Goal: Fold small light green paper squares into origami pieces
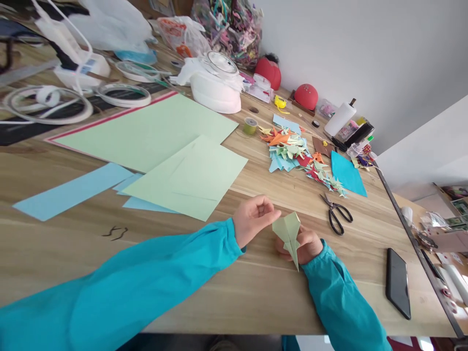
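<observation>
Above the wooden table (226, 302), a pale green paper (287, 228), seemingly part-folded, is gripped by the right hand (307, 245); whether the curled left hand (253, 220) beside it pinches anything, I cannot tell. Farther out, folded pieces (288, 148) look finished; green sheets (193, 180) lie flat.

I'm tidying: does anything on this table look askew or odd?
Mildly: the pale green rectangular paper sheets lie askew over light blue paper strips. Below them in view, two dark squiggles stand out on the brown wooden tabletop, like stray marks.
</observation>
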Demonstrator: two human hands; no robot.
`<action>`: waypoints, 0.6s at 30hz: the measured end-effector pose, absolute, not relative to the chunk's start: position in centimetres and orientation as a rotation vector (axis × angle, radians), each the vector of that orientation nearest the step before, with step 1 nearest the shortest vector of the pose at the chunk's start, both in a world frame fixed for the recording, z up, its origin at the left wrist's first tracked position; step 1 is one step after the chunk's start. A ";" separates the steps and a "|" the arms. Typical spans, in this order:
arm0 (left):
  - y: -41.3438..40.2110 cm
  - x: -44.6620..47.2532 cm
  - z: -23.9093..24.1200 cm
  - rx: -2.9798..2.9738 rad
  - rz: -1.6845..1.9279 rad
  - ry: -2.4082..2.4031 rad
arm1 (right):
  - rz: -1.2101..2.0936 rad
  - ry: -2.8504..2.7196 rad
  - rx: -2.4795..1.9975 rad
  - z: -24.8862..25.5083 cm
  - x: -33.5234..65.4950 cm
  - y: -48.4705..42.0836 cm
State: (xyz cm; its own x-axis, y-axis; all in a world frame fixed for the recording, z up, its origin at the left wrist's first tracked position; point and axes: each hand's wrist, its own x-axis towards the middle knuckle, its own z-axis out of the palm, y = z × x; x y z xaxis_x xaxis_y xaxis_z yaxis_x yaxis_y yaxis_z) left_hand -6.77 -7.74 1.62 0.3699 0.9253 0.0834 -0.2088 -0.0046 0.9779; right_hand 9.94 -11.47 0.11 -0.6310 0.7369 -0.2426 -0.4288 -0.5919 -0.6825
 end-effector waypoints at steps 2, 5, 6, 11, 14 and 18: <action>-7.4 -6.9 1.8 1.244 1.047 0.698 | 2.248 -0.767 -0.709 0.1 9.9 -11.6; -7.4 -7.0 1.6 1.368 1.015 0.586 | 2.257 -0.755 -0.771 0.2 9.8 -11.7; -7.4 -7.0 1.6 1.411 0.995 0.552 | 2.257 -0.747 -0.794 0.2 9.8 -11.8; -7.7 -7.0 1.5 1.470 0.918 0.428 | 2.222 -0.811 -0.900 -0.1 9.8 -12.0; -7.7 -7.0 1.6 1.460 0.929 0.395 | 2.219 -0.869 -0.889 -0.2 9.6 -12.1; -7.6 -7.1 1.8 1.440 0.924 0.415 | 2.242 -0.854 -0.849 0.1 9.5 -12.0</action>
State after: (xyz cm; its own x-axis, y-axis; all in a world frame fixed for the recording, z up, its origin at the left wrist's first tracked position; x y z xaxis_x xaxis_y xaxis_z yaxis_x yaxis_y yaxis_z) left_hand -7.12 -7.62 1.80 0.6066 0.7446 0.2787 -0.2863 -0.1224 0.9503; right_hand 9.47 -12.02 0.07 -0.6237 0.6998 -0.3483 -0.2908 -0.6214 -0.7275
